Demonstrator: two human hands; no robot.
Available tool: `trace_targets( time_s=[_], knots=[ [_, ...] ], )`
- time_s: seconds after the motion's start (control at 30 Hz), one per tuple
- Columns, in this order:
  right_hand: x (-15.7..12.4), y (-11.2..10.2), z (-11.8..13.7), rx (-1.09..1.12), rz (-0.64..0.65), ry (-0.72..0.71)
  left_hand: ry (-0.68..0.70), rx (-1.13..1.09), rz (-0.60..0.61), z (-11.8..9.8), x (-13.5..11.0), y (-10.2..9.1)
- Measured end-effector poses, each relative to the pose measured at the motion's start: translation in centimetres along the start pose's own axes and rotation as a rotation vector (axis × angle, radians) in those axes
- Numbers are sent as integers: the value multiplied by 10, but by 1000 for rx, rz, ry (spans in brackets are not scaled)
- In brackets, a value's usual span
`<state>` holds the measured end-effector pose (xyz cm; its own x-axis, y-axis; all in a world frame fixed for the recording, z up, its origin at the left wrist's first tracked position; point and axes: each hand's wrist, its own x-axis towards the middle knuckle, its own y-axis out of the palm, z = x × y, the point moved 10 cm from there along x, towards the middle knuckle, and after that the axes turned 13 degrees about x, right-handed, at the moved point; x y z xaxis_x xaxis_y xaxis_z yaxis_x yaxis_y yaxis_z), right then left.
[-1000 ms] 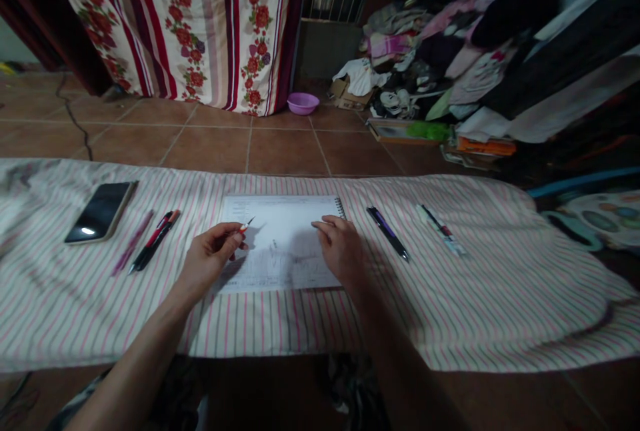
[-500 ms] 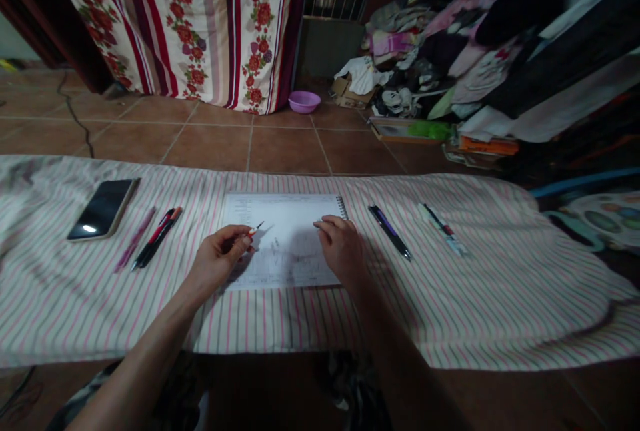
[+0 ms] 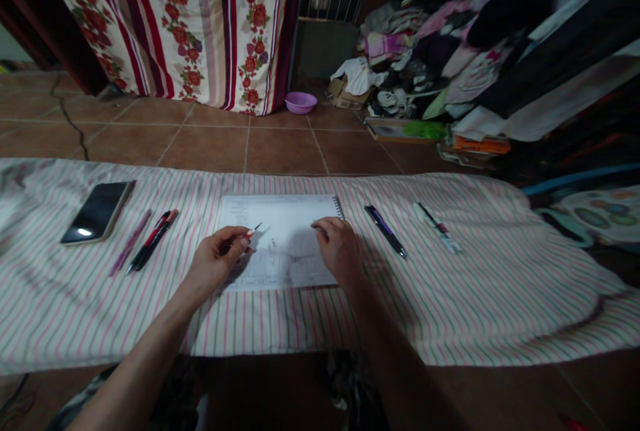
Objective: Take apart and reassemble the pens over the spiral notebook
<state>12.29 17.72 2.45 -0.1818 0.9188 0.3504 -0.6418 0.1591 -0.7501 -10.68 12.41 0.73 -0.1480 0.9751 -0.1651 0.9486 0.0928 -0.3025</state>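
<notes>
My left hand [image 3: 216, 259] is closed in a pinch on a slim pen [image 3: 253, 231], orange and white with a thin dark tip pointing up to the right. The fingers hide the rest of the pen. Over the right part of the page, my right hand [image 3: 339, 245] is also closed, thumb and fingertips together. A small greyish bit shows at those fingertips, too small to name. Beneath both hands lies a spiral notebook [image 3: 285, 209], open at a white page with faint writing and drawn lines. Its coil is at the upper right.
On the striped cloth [image 3: 280, 324], a phone [image 3: 97, 212], a purple pen [image 3: 130, 244] and red-black pens [image 3: 153, 242] lie left. A dark purple pen [image 3: 385, 231] and a pale pen [image 3: 438, 227] lie right. Beyond, a pink basin [image 3: 301, 103] sits on the tiled floor.
The whole view has shifted slightly. Both hands keep nearly the same pose over the notebook, and the pen stays in my left hand.
</notes>
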Motion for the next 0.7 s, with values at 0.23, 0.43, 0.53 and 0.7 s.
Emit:
trace_targets(
  time_s=[0.23, 0.43, 0.53, 0.7],
  knots=[
    [1, -4, 17, 137, -103, 3, -1, -2, -3, 0, 0, 0],
    [-5, 42, 51, 277, 160, 19, -21, -27, 5, 0, -1, 3],
    [-7, 50, 64, 174, 221, -9, -50, -51, 27, -1, -2, 5],
    [-9, 55, 71, 7, 284, 1, -68, -22, 39, 2, -2, 5]
  ],
)
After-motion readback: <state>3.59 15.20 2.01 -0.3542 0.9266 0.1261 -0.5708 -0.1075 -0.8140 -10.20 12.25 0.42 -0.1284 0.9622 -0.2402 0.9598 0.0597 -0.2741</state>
